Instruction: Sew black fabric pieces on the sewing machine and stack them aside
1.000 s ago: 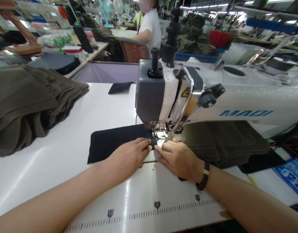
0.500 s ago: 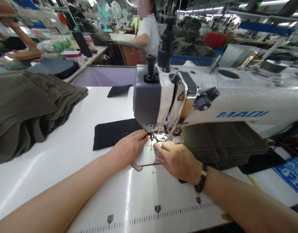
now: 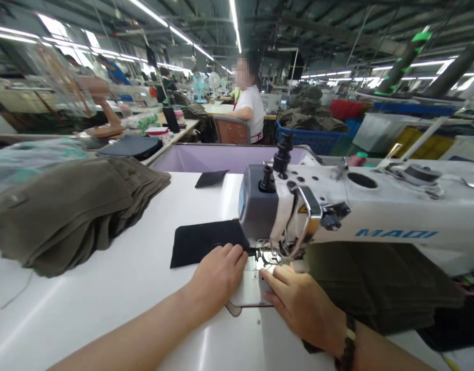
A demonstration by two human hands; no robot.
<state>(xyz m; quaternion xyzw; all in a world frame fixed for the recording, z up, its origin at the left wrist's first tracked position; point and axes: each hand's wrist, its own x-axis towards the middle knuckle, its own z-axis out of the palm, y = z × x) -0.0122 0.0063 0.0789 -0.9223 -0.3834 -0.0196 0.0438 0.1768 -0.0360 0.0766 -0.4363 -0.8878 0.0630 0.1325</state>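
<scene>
A black fabric piece (image 3: 198, 245) lies flat on the white table, its right end under the head of the sewing machine (image 3: 260, 206). My left hand (image 3: 221, 273) is closed on the near right end of this fabric, fingertips pressed together close to the presser foot. On the other side of the shiny needle plate (image 3: 268, 257), my right hand (image 3: 302, 299) is bent, with the index finger and thumb at the plate's edge and the other fingers curled. A dark bit (image 3: 311, 347) shows below its palm; what it is stays hidden. A beaded bracelet circles that wrist.
Left stands a pile of olive fabric pieces (image 3: 86, 206); another olive stack (image 3: 376, 283) lies under the machine arm. A small black fabric scrap (image 3: 212, 179) is near the table's far edge. Beyond sit a co-worker (image 3: 254, 111) and a blue crate (image 3: 310, 138).
The head view has tilted up, so the table and machine appear lower and more ceiling shows. Both hands stay beside the needle plate, and the black fabric has hardly moved.
</scene>
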